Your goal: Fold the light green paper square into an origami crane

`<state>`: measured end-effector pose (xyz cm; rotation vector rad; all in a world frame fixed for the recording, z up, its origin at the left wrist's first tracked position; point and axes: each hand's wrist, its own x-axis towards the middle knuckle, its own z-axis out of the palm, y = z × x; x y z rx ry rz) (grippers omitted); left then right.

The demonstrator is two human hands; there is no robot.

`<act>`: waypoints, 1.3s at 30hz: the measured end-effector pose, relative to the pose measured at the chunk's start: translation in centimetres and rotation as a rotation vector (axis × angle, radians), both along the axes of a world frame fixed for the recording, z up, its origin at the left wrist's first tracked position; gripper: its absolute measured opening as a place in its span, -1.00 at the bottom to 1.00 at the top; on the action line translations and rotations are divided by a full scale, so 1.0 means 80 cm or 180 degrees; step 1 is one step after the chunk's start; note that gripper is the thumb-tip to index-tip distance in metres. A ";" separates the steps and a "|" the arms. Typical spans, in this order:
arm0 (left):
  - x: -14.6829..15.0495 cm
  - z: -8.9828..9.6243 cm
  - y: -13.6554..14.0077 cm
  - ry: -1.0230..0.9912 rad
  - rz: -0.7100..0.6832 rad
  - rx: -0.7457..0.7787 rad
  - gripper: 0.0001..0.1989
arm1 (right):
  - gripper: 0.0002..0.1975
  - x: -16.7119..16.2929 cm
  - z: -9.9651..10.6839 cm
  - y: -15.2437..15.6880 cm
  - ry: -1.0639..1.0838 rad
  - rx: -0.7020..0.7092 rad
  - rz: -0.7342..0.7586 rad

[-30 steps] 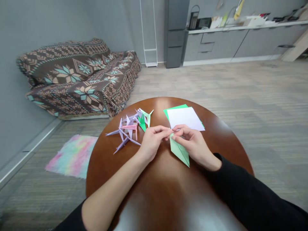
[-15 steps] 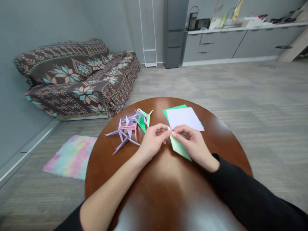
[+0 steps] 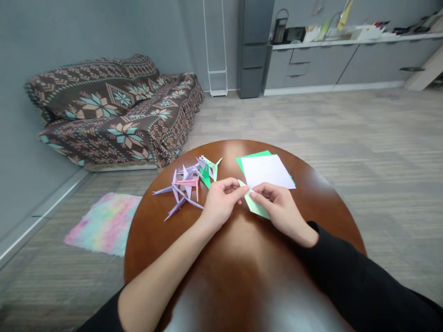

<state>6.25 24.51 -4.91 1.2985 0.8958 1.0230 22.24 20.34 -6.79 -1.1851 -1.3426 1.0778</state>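
— Where is the folded paper?
— Just below and right of center frame, pinched in two grips: the left hand near its upper-left tip, the right hand along its right side.
— And its long axis?
— Upper left to lower right, slanting from one hand toward the other; both touch it.

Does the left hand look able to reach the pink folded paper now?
Probably yes: the pink folded paper lies close beside the left hand, and nothing seems to block the side facing it. But this hand is pinching the light green paper, so it would likely have to let go first.
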 end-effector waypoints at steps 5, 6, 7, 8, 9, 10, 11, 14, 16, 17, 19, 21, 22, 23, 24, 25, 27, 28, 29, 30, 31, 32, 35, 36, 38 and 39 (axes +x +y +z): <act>-0.001 -0.002 0.003 -0.0068 0.0119 -0.0002 -0.76 | -0.74 0.000 0.001 0.000 0.0126 -0.0051 -0.0014; -0.001 -0.002 0.004 -0.0060 0.0135 0.0002 -0.77 | -0.74 0.000 0.001 0.000 0.0160 -0.0042 -0.0025; -0.002 -0.002 0.005 -0.0051 0.0165 0.0015 -0.77 | -0.74 0.001 0.001 0.001 0.0194 -0.0035 -0.0051; -0.003 -0.002 0.006 -0.0045 0.0200 0.0037 -0.77 | -0.74 0.001 0.000 0.001 0.0219 -0.0029 -0.0086; -0.004 -0.003 0.007 -0.0045 0.0241 0.0064 -0.77 | -0.73 0.001 0.000 0.001 0.0222 -0.0036 -0.0117; -0.004 -0.003 0.008 -0.0050 0.0285 0.0092 -0.76 | -0.73 0.002 0.000 0.002 0.0210 -0.0061 -0.0131; -0.004 -0.003 0.009 -0.0060 0.0325 0.0115 -0.76 | -0.73 0.002 -0.001 0.002 0.0198 -0.0097 -0.0130; -0.003 -0.003 0.008 -0.0094 0.0410 0.0135 -0.76 | -0.74 0.002 -0.003 0.002 0.0182 -0.0167 -0.0119; -0.002 -0.002 0.006 -0.0085 0.0354 0.0079 -0.76 | -0.74 0.002 -0.004 0.002 0.0178 -0.0151 -0.0153; -0.001 -0.002 0.005 -0.0069 0.0276 0.0032 -0.76 | -0.74 0.002 -0.004 0.002 0.0165 -0.0131 -0.0168; -0.001 -0.002 0.004 -0.0022 0.0118 -0.0073 -0.73 | -0.73 0.001 -0.003 0.001 0.0091 -0.0096 -0.0176; -0.001 -0.004 0.004 0.0016 0.0078 -0.0136 -0.71 | -0.72 0.001 -0.002 0.000 -0.0011 -0.0061 -0.0159; -0.001 -0.004 0.004 0.0021 0.0109 -0.0150 -0.70 | -0.71 0.002 -0.001 0.000 -0.0056 -0.0038 -0.0135; -0.001 -0.005 0.004 0.0018 0.0144 -0.0157 -0.70 | -0.71 0.002 -0.001 -0.001 -0.0083 -0.0018 -0.0106; -0.002 -0.007 0.005 0.0008 0.0167 -0.0159 -0.70 | -0.70 0.002 0.000 -0.001 -0.0085 0.0000 -0.0078; -0.002 -0.007 0.006 -0.0010 0.0179 -0.0158 -0.70 | -0.70 0.002 0.000 -0.001 -0.0062 0.0005 -0.0052; -0.002 -0.008 0.006 -0.0056 0.0188 -0.0164 -0.71 | -0.71 0.002 0.000 -0.001 0.0011 -0.0038 -0.0033; -0.002 -0.009 0.006 -0.0068 0.0192 -0.0163 -0.72 | -0.71 0.002 0.000 0.000 0.0062 -0.0086 -0.0036; -0.001 -0.009 0.005 -0.0073 0.0200 -0.0157 -0.72 | -0.72 0.002 -0.001 0.000 0.0119 -0.0139 -0.0036; -0.001 -0.009 0.005 -0.0074 0.0213 -0.0147 -0.73 | -0.72 0.001 -0.001 0.000 0.0168 -0.0181 -0.0035; 0.000 -0.009 0.004 -0.0063 0.0224 -0.0125 -0.74 | -0.73 0.001 -0.001 0.001 0.0194 -0.0196 -0.0034; 0.000 -0.009 0.003 -0.0032 0.0231 -0.0090 -0.74 | -0.75 0.001 -0.001 0.001 0.0199 -0.0176 -0.0038; 0.002 -0.011 -0.001 0.0125 0.0199 0.0033 -0.73 | -0.79 0.000 -0.001 0.001 0.0160 -0.0020 -0.0098; 0.003 -0.012 -0.003 0.0181 0.0175 0.0062 -0.73 | -0.81 0.000 -0.001 0.001 0.0140 0.0018 -0.0129; 0.004 -0.014 -0.005 0.0234 0.0143 0.0071 -0.72 | -0.82 0.000 -0.001 0.001 0.0092 0.0058 -0.0176; 0.005 -0.014 -0.005 0.0230 0.0138 0.0060 -0.72 | -0.82 0.000 -0.001 0.000 0.0065 0.0072 -0.0175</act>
